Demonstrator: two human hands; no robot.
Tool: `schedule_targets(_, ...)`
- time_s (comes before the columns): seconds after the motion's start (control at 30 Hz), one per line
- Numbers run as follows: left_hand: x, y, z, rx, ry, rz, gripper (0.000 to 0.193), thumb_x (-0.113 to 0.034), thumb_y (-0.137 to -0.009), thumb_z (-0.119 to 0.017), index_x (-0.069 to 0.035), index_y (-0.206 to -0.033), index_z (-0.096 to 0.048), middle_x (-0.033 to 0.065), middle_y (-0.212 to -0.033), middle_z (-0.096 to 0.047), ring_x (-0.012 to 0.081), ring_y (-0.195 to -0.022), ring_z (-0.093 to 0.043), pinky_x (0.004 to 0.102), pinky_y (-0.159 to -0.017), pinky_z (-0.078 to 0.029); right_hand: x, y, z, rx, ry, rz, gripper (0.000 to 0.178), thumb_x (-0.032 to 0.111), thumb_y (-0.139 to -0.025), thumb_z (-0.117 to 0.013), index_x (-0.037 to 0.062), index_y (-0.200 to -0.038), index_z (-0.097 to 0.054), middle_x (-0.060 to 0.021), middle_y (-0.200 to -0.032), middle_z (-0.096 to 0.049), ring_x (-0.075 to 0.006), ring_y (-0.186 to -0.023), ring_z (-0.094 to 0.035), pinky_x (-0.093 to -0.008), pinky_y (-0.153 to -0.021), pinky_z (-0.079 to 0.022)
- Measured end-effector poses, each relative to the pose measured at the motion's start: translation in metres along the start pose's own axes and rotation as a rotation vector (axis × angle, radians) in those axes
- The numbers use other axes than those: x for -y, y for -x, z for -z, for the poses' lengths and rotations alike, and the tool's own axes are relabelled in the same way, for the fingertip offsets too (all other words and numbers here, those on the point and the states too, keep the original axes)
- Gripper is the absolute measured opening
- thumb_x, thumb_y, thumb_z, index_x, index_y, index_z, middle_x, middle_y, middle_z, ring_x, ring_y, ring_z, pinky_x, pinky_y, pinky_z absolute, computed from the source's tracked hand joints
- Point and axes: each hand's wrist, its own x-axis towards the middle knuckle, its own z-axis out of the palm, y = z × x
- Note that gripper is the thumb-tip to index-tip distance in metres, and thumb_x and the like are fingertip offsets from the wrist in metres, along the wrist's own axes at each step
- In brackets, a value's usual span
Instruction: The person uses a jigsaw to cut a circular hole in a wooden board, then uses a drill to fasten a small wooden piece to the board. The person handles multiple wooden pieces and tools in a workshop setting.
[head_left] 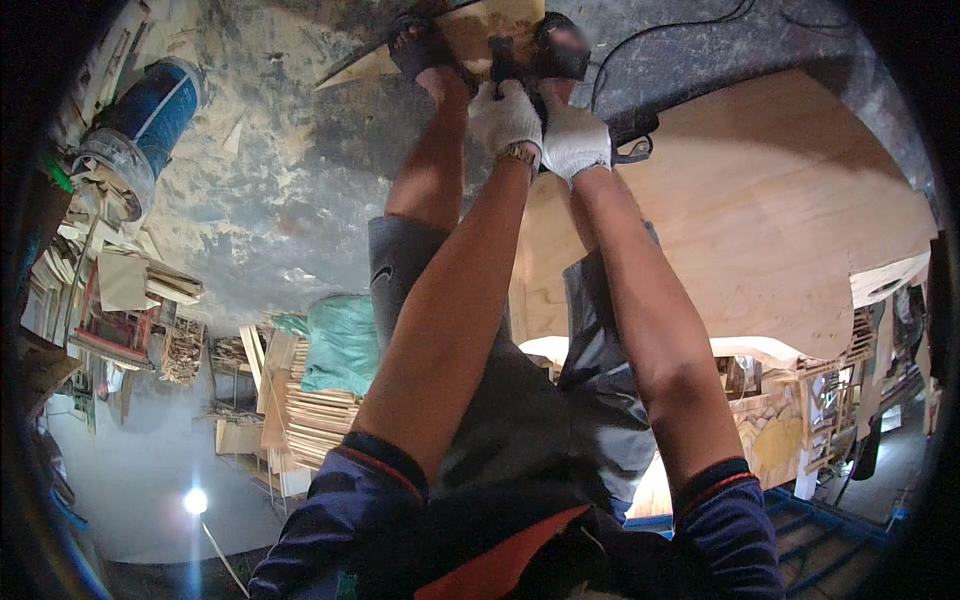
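My left hand (505, 118), in a white knit glove, is closed around a dark tool (503, 62) whose narrow end points away from me between my feet. Beside it my right hand (576, 138), gloved the same way, is closed on the same dark tool or a part of it; its body is mostly hidden, so I cannot tell its exact kind. Beneath the tool's far end lies a light wooden board (475, 35) with a pointed left end. My sandalled feet are on either side of the tool, at or over the board.
A large curved-edge plywood sheet (740, 220) spreads to the right. Next to my right hand is a black part with a looped handle (634, 150). A black cable (640, 35) crosses the floor. A blue cylinder (165, 110), stacked wood strips (315, 420) and a green cloth (340, 340) lie leftward.
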Motion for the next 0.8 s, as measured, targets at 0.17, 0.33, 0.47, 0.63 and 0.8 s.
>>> schedule_targets(0.17, -0.004, 0.001, -0.004, -0.072, -0.066, -0.001, 0.036, -0.032, -0.083, -0.059, 0.0, -0.088, -0.075, 0.0262, -0.088, -0.072, 0.0438, -0.087, -0.071, 0.0502, -0.078, -0.054, -0.004, 0.001, -0.005, -0.002, -0.012, -0.001, 0.066, 0.041, -0.091, -0.057, 0.0246, -0.152, -0.041, -0.0228, -0.099, -0.074, -0.0416, -0.092, -0.072, -0.0534, -0.077, -0.057)
schedule_targets(0.33, 0.001, 0.003, -0.011, -0.074, -0.074, -0.084, 0.036, -0.032, -0.085, -0.059, 0.0, -0.091, -0.074, 0.0263, -0.091, -0.071, 0.0452, -0.091, -0.069, 0.0517, -0.08, -0.054, -0.011, 0.001, -0.008, -0.044, 0.047, 0.017, 0.061, 0.047, -0.091, -0.055, 0.0282, -0.148, -0.045, -0.0209, -0.096, -0.074, -0.0421, -0.088, -0.073, -0.0532, -0.073, -0.058)
schedule_targets(0.47, 0.005, 0.002, -0.011, -0.002, -0.035, 0.074, 0.037, -0.034, -0.086, -0.062, -0.001, -0.098, -0.075, 0.023, -0.097, -0.073, 0.0411, -0.091, -0.071, 0.0502, -0.08, -0.054, -0.012, -0.003, -0.005, -0.001, 0.061, 0.039, 0.061, 0.045, -0.091, -0.055, 0.0289, -0.149, -0.045, -0.0209, -0.102, -0.074, -0.0418, -0.09, -0.073, -0.0528, -0.076, -0.058)
schedule_targets(0.63, -0.008, 0.001, -0.004, -0.015, 0.232, 0.106, 0.032, -0.027, -0.085, -0.062, 0.001, -0.088, -0.075, 0.0245, -0.085, -0.073, 0.0384, -0.083, -0.074, 0.046, -0.073, -0.054, -0.006, -0.003, 0.002, -0.08, 0.07, 0.079, 0.055, 0.042, -0.091, -0.057, 0.0255, -0.142, -0.05, -0.0195, -0.103, -0.074, -0.0407, -0.092, -0.073, -0.0526, -0.078, -0.058)
schedule_targets(0.8, -0.005, 0.001, -0.001, -0.037, -0.008, -0.012, 0.033, -0.029, -0.086, -0.061, 0.0, -0.095, -0.076, 0.0217, -0.085, -0.074, 0.038, -0.08, -0.074, 0.0469, -0.073, -0.055, 0.001, 0.004, -0.011, -0.11, 0.002, 0.037, 0.066, 0.041, -0.089, -0.061, 0.0248, -0.151, -0.042, -0.0202, -0.093, -0.073, -0.0406, -0.087, -0.073, -0.0534, -0.071, -0.057)
